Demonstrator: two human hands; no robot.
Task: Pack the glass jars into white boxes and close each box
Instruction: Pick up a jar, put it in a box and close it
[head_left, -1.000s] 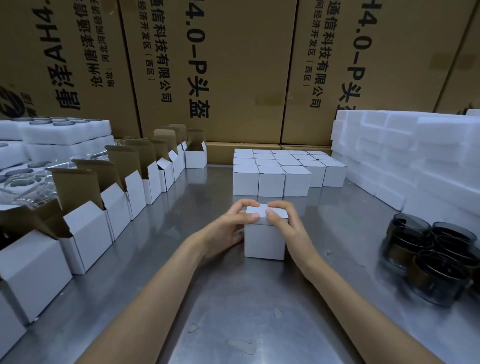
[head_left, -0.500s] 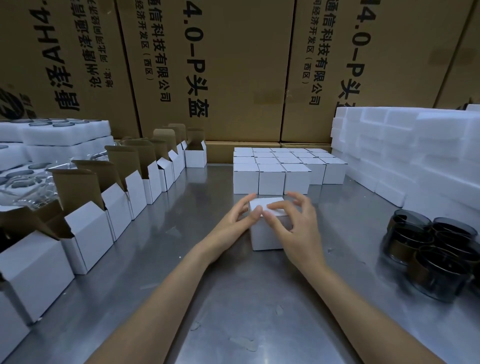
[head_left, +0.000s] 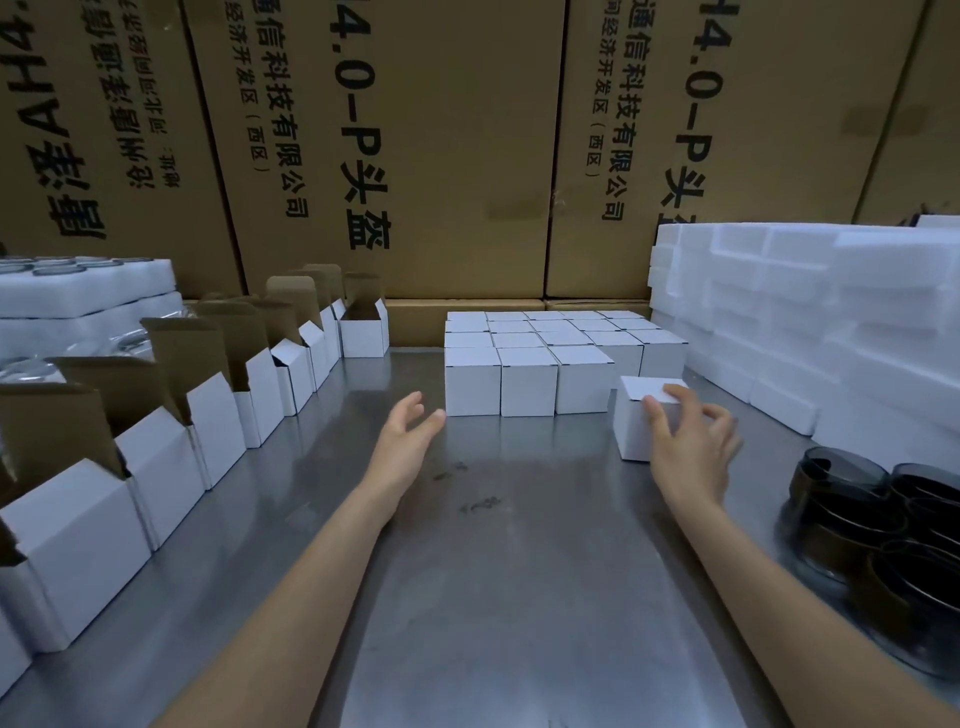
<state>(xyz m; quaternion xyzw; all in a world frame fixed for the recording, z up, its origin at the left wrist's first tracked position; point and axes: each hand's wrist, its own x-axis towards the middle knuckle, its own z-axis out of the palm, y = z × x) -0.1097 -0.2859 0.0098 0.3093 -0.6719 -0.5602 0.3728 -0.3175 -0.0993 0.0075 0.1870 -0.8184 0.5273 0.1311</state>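
Right hand grips closed box beside packed block | left hand open, off table | jars right

2 forearms, bare to the frame edge; no sleeve, watch or bracelet in view. Left hand and right hand ungloved, 5 slender fingers each. Nails apparently short, unpainted; rings none discernible.
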